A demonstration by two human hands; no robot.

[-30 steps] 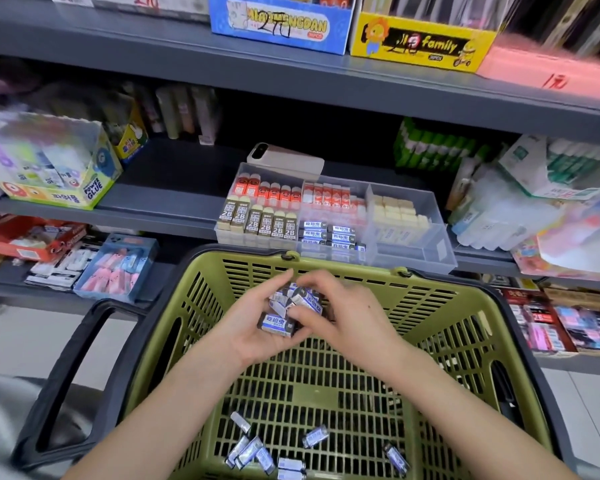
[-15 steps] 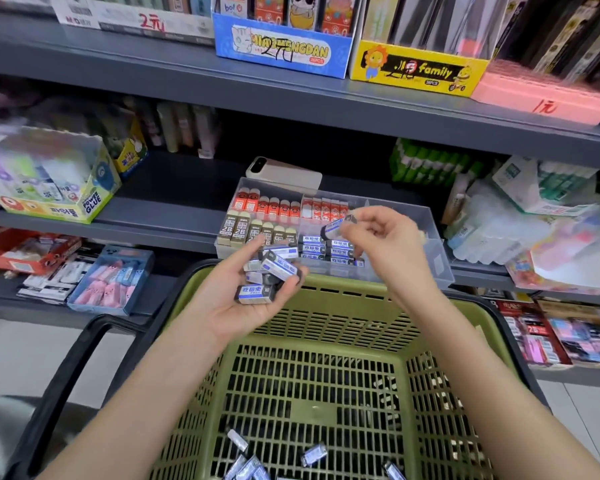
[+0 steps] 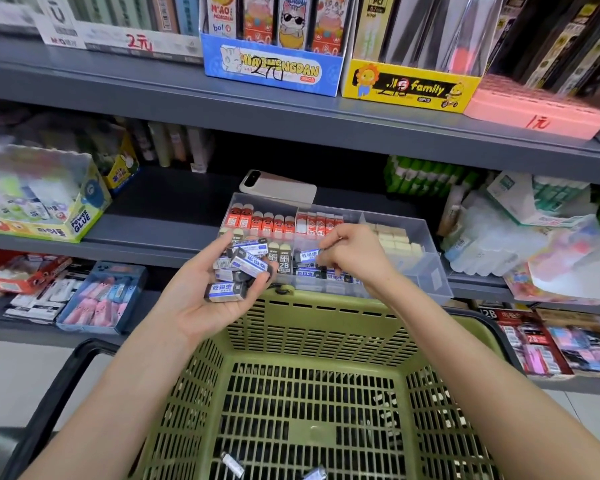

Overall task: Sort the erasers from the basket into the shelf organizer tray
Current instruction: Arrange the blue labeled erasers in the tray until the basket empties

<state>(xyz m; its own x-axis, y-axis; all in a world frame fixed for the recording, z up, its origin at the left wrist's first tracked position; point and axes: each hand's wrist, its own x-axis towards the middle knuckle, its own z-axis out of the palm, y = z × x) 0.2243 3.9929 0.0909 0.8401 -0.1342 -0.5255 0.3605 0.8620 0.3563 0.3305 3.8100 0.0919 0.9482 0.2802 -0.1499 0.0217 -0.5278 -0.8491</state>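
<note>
My left hand [image 3: 208, 296] is cupped palm up over the basket's far rim and holds a pile of blue-and-white erasers [image 3: 246, 268]. Between finger and thumb, my right hand [image 3: 350, 254] pinches one blue-and-white eraser [image 3: 308, 255] over the middle front compartment of the clear organizer tray [image 3: 430, 268]. That compartment holds matching erasers [image 3: 329, 276]. Red-sleeved erasers fill the tray's back rows; cream ones fill the right compartment. The green basket [image 3: 326, 317] sits below, with a few erasers [image 3: 232, 464] on its floor.
A phone [image 3: 278, 187] lies on the shelf behind the tray. A glue box [image 3: 45, 199] stands at left, green glue sticks and plastic bags at right. Pen boxes line the upper shelf. The lower shelf carries more eraser packs. The basket's black handle [image 3: 49, 403] hangs at left.
Both hands rose from inside the basket to the tray. My right hand took one eraser from the left hand's pile and lowered it toward the middle front compartment. The view tilted up.
</note>
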